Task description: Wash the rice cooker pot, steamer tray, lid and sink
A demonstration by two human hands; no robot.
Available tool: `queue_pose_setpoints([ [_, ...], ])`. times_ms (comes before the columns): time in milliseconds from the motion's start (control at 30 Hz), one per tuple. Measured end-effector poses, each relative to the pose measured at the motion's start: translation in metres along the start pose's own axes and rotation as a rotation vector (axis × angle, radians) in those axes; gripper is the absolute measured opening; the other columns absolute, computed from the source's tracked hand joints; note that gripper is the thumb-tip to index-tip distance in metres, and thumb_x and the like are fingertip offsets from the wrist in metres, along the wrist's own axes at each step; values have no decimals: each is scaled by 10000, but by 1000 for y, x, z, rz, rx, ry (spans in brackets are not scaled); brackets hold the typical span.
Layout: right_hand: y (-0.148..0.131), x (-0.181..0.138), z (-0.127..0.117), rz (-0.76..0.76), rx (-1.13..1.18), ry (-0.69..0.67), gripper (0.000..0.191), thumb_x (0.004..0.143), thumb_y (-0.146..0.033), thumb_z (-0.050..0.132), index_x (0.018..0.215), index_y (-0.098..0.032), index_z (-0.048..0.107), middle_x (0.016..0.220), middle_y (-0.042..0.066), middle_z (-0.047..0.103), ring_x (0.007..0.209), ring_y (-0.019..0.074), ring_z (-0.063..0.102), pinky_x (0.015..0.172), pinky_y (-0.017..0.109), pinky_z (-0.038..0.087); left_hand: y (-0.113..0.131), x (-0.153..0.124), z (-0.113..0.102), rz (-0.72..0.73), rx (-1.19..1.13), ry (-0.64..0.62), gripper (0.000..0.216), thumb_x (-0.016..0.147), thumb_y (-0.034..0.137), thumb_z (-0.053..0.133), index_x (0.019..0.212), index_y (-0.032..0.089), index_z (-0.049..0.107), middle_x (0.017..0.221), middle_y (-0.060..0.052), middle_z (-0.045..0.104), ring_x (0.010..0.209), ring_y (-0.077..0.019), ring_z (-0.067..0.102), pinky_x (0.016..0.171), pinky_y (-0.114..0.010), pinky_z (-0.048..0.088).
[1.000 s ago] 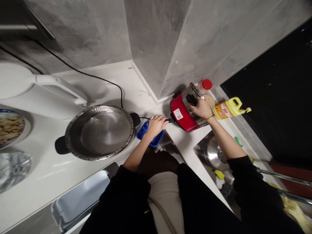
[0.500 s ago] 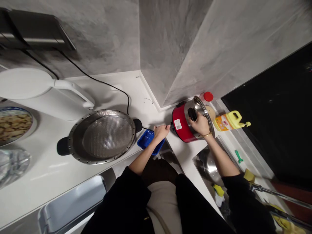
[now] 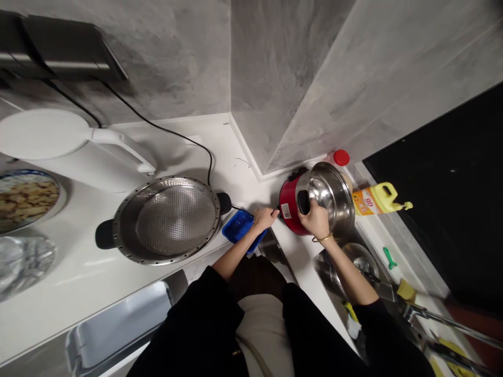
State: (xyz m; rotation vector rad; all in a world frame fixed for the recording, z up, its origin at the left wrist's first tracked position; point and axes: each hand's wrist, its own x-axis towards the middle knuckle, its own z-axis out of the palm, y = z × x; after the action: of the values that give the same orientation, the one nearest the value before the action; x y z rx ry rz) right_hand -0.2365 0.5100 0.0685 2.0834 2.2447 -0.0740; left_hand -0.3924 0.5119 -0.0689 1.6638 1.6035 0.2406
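Observation:
My right hand point(image 3: 315, 219) is closed round the black handle point(image 3: 303, 202) of a stainless steel pot point(image 3: 334, 193). That pot is tilted, its shiny inside turned partly toward me, over the right part of a red cooker point(image 3: 290, 201) with a white label. My left hand point(image 3: 266, 218) is closed beside the cooker's left side, its fingertips at a small dark part there; what it grips is hidden. Beneath the left wrist lies a blue plastic tray point(image 3: 238, 224) at the counter edge. A wide steel pan point(image 3: 178, 220) with black handles stands to the left.
A white kettle point(image 3: 74, 157) and a plate of pale food pieces point(image 3: 25, 199) stand at the left. On the right are a yellow detergent bottle point(image 3: 379, 199), a red-lidded jar point(image 3: 341, 157), a green brush point(image 3: 390, 257) and a tap point(image 3: 444, 322) by the sink holding steel cookware point(image 3: 363, 257).
My right hand has turned the steel pot, so its inside now faces me more and the handle sits lower. The left hand stays beside the cooker. The whole view has shifted slightly.

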Motion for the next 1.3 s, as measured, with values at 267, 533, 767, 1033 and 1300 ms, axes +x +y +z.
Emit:
queue_pose_setpoints([
  [267, -5, -9, -8, 17, -105, -69, 362, 885, -389, 543, 1120, -115, 567, 847, 177, 744, 788, 329, 723, 676, 337, 485, 8, 8, 20, 134, 76, 58, 480, 1037, 406, 350, 961, 148, 749, 863, -117, 770, 869, -243, 706, 957, -397, 401],
  [533, -9, 10, 2, 146, -125, -84, 428, 977, -458, 462, 1181, -88, 531, 950, 216, 744, 878, 322, 738, 739, 341, 506, -10, 28, 14, 294, 179, 140, 438, 1042, 408, 371, 1082, 141, 716, 1108, -154, 735, 1101, -276, 635, 955, -404, 382],
  [767, -25, 7, 17, 101, -33, -137, 488, 964, -537, 489, 1209, -120, 556, 964, 201, 750, 912, 327, 738, 763, 352, 522, -34, 26, 7, 442, 256, 114, 260, 962, 338, 564, 1077, 194, 748, 1139, -120, 723, 1153, -283, 579, 984, -419, 373],
  [1033, 23, 9, 39, -224, 653, -391, 499, 924, -464, 574, 1325, -168, 541, 1213, 116, 708, 1098, 223, 685, 953, 349, 520, -41, 27, 11, 455, 348, 50, 296, 913, 432, 618, 1029, 212, 777, 1080, -124, 731, 1140, -306, 561, 971, -448, 376],
  [1300, 187, 50, 29, 375, 376, 394, 661, 859, -481, 614, 1336, -37, 505, 1396, 347, 505, 1336, 389, 485, 1078, 497, 419, -36, 21, 24, 399, 314, 38, 207, 893, 277, 632, 1027, 210, 776, 1118, -139, 723, 1145, -323, 573, 974, -467, 382],
])
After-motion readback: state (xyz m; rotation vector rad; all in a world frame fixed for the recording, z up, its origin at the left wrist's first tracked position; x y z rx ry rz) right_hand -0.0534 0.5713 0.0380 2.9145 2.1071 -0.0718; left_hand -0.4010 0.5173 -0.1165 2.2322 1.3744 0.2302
